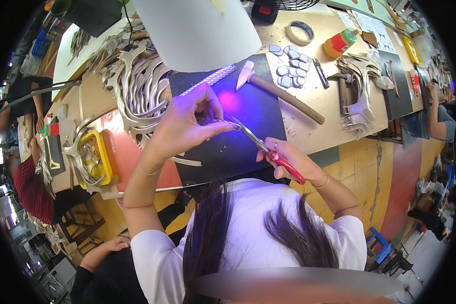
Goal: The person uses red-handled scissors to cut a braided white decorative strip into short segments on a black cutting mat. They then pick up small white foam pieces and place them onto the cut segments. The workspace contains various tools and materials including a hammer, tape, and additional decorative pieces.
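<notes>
My left hand [190,119] is closed in a pinch above the black mat [261,119]. A grey textured piece, which looks like part of a braided strip [215,76], shows between its fingers. The strip's pale length slants up behind the hand; its middle is hidden. My right hand [291,159] grips the red handles of scissors [283,164]. Their metal blades reach up and left to my left fingertips, touching or nearly touching the piece there. Beyond the hands, a wooden-handled hammer [289,99] lies across the mat's right edge. A purple-pink light spot falls on the mat.
A white lamp shade [197,33] hangs low over the bench. Curved metal parts [137,96] are heaped left, near a yellow tray [104,157]. Small grey pieces [293,68], a tape roll [300,33], a bottle [339,44] and more metal parts [362,96] lie right. Other people sit nearby.
</notes>
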The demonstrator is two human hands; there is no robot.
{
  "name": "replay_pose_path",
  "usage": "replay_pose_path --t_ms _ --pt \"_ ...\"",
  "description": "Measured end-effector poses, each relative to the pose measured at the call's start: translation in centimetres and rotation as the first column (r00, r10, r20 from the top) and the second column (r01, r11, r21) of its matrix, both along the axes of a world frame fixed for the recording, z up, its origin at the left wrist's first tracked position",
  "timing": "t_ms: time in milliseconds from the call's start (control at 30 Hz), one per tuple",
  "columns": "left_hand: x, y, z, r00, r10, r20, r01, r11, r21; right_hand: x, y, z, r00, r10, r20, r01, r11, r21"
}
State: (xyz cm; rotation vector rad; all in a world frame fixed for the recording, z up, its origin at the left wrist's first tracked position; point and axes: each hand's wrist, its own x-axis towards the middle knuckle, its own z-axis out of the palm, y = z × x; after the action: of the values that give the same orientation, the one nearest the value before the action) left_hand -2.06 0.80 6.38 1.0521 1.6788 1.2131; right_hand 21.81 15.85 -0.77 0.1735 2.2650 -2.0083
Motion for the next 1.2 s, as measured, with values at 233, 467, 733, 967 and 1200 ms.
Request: replay_pose_path --t_ms 233,467,733,967,1200 --pt "-0.7 0.2 1.5 0.993 -0.103 -0.057 0.095 0.987 -0.131 -0.2 0.2 0.3 0.999 0.028 0.044 -0.030 0.998 0.049" --pt "-0.9 0.4 1.5 0.993 -0.104 -0.048 0.098 0.989 -0.112 -0.3 -0.1 1.0 0.997 0.000 0.071 -0.005 0.998 0.066" --pt "-1.1 0.4 0.8 0.999 -0.036 0.032 0.038 0.997 -0.067 -0.8 -0.4 0.9 0.999 -0.041 0.034 0.034 0.985 0.166" --pt "-1.3 0.5 0.8 0.999 0.003 0.052 0.003 0.993 -0.121 -0.4 -0.8 -0.3 0.983 -0.139 0.121 0.110 0.970 0.218" --pt "-3.9 0.5 -2.6 0.999 0.009 -0.050 -0.015 0.994 -0.111 0.0 -0.4 -2.4 0.955 -0.276 0.104 0.281 0.959 -0.037"
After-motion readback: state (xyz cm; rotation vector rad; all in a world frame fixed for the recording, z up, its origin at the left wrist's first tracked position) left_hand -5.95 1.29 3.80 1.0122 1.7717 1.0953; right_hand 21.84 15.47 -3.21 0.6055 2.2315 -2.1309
